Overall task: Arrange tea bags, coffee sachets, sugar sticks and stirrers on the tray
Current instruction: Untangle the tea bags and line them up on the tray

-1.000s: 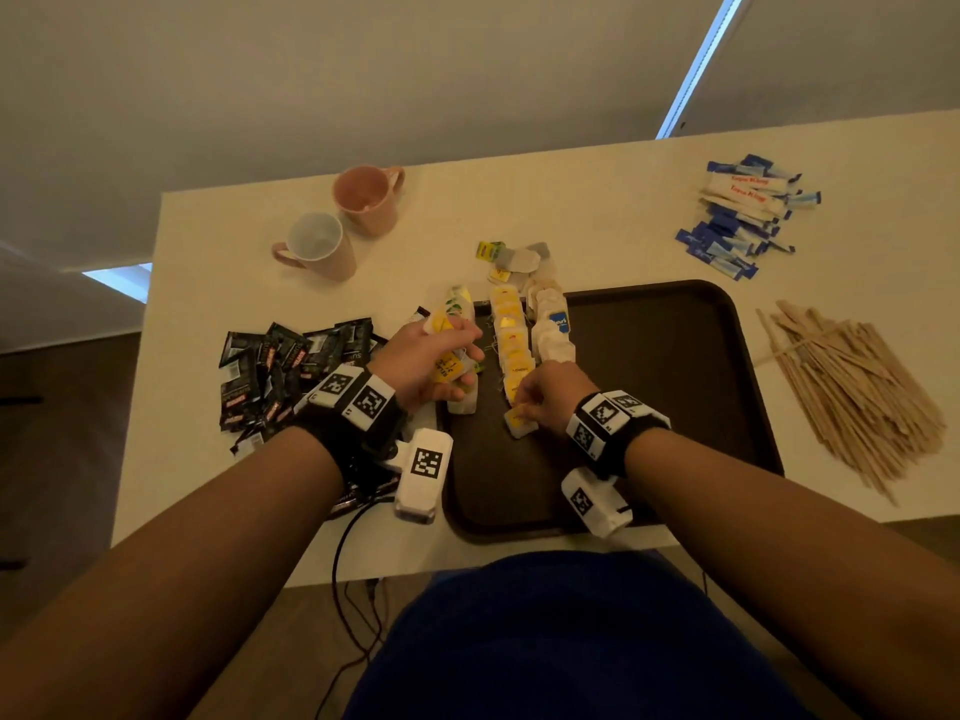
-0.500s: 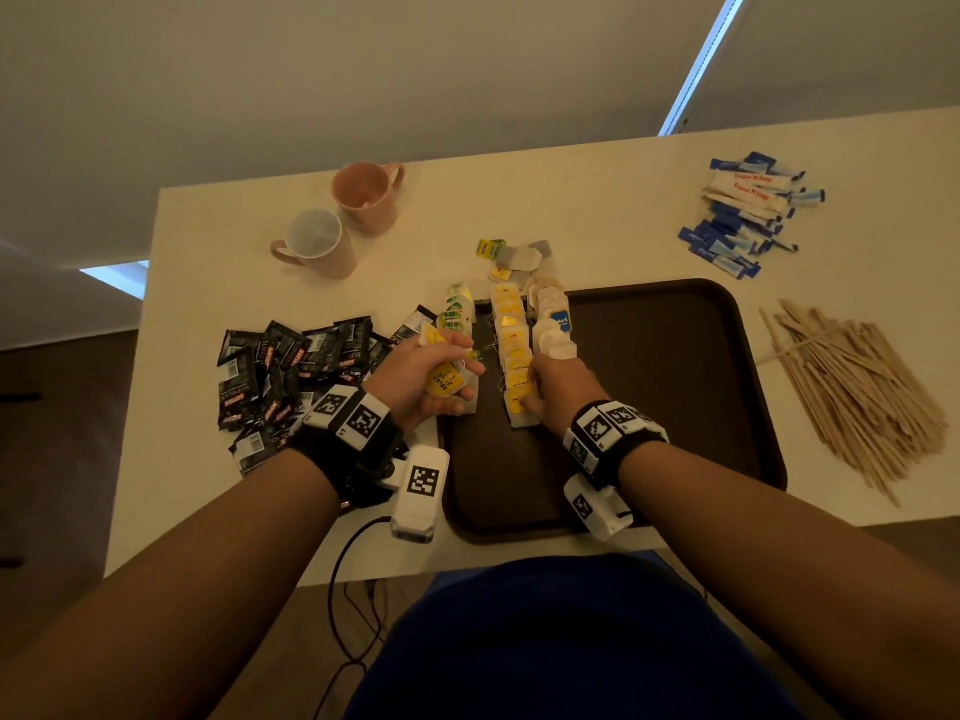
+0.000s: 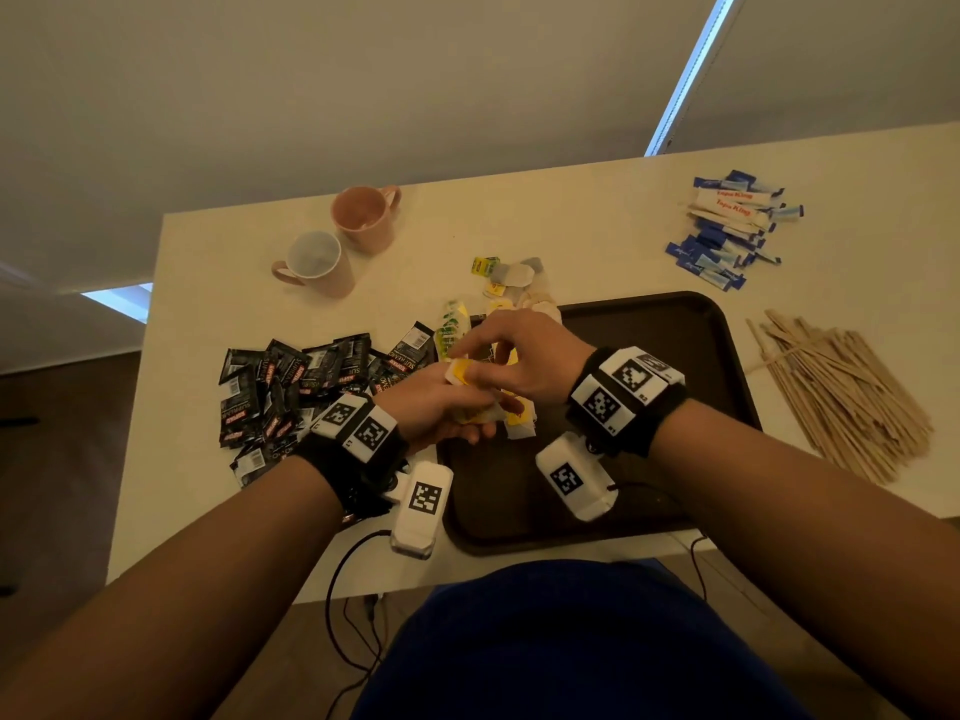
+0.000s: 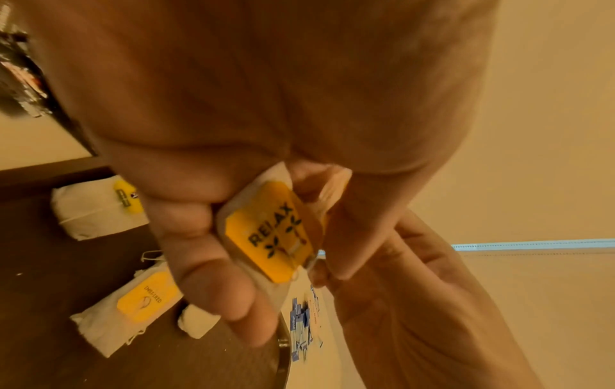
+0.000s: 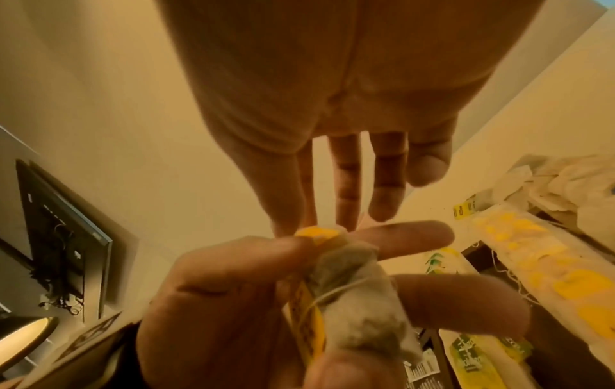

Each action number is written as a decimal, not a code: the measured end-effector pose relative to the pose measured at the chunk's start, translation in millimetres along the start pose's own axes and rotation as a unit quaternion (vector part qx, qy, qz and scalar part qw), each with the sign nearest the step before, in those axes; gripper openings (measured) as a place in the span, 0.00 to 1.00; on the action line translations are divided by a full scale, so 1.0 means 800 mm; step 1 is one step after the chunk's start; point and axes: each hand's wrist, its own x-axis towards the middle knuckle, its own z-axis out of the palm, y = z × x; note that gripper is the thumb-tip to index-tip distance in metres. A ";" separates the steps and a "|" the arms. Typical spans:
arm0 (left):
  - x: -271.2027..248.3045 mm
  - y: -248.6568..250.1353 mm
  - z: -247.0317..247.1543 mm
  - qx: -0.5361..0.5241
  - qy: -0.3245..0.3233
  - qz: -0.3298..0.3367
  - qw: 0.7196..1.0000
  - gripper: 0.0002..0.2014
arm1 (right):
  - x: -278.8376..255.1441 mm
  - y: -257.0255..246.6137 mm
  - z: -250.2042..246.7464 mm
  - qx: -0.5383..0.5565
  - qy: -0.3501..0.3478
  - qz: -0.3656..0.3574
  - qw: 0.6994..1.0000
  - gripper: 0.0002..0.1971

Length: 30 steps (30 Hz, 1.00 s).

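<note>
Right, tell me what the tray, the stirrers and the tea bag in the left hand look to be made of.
Tray: likely plastic, dark brown and matte, with a moulded raised rim and rounded corners.
Stirrers: wood, going by the pale tan flat unfinished strips.
Tea bag: thin fibrous filter paper, off-white and translucent, string-wrapped, with a glossy yellow card tag printed RELAX. The left hand holds it.

Our bare forearms, black wristbands (image 3: 618, 402) with white fiducial-marker blocks, white marker-tagged camera pods (image 3: 422, 506) under each wrist, black cables (image 3: 337, 579) trailing, blue garment (image 3: 561, 641) at lap
</note>
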 end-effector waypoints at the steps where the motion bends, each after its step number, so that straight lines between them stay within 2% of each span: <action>1: 0.000 0.000 0.000 0.011 -0.013 -0.001 1.000 0.08 | 0.001 0.001 0.001 0.002 -0.003 -0.001 1.000 0.11; 8: -0.003 -0.006 -0.002 0.062 -0.027 -0.006 0.998 0.20 | 0.001 0.012 0.000 0.078 0.020 0.043 0.996 0.05; 12: -0.003 -0.013 -0.010 0.084 0.011 -0.020 0.996 0.22 | -0.008 0.021 -0.009 0.140 0.098 0.062 0.983 0.05; 14: -0.006 -0.014 -0.012 0.100 0.045 -0.027 0.994 0.20 | -0.015 0.032 -0.013 0.148 0.140 0.087 0.975 0.06; 16: -0.006 -0.015 -0.015 0.128 0.073 -0.039 0.988 0.14 | -0.026 0.046 -0.012 0.123 0.154 0.124 0.972 0.06; 17: -0.005 -0.016 -0.016 0.146 0.086 -0.046 0.985 0.11 | -0.031 0.054 -0.008 0.098 0.143 0.147 0.974 0.06; 19: -0.001 -0.019 -0.021 0.187 0.114 -0.058 0.974 0.05 | -0.038 0.068 0.007 0.058 0.078 0.199 0.975 0.05; 23: 0.006 -0.023 -0.032 0.266 0.158 -0.073 0.948 0.05 | -0.041 0.086 0.046 0.022 -0.073 0.264 0.962 0.07; 25: 0.008 -0.024 -0.034 0.295 0.163 -0.072 0.939 0.06 | -0.039 0.091 0.060 0.016 -0.088 0.269 0.959 0.08; 30: 0.012 -0.027 -0.031 0.415 0.152 -0.054 0.896 0.08 | -0.033 0.103 0.081 -0.040 -0.034 0.262 0.964 0.05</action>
